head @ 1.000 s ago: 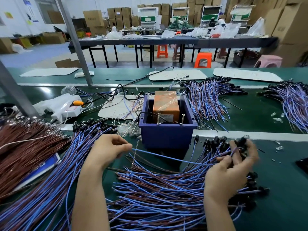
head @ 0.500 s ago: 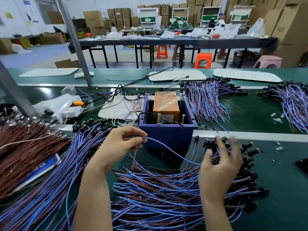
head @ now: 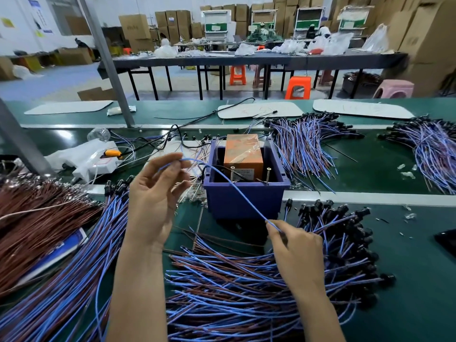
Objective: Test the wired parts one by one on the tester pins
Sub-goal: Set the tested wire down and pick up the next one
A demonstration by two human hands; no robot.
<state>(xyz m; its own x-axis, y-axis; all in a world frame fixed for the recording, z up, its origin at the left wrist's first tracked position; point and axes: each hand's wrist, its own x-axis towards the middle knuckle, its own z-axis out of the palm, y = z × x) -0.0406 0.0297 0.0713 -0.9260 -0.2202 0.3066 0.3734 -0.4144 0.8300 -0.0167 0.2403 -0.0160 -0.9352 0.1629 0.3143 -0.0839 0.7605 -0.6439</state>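
Left hand [head: 158,196] raised, fingertips pinched; right hand [head: 296,253] lower, pinching too.

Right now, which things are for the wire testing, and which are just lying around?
For the job:
left hand and right hand, holding one blue wire
blue box with two screw pins
orange block
wire pile

Just lying around:
white bag
white boards
orange stools
cardboard boxes

A single head-worn wide-angle view looks forward and down from close above the green bench [head: 407,280], whose near edge fills the lower frame. The upper frame reaches across to distant tables [head: 246,60] and stacked cartons [head: 172,23]. Edges bow outward.
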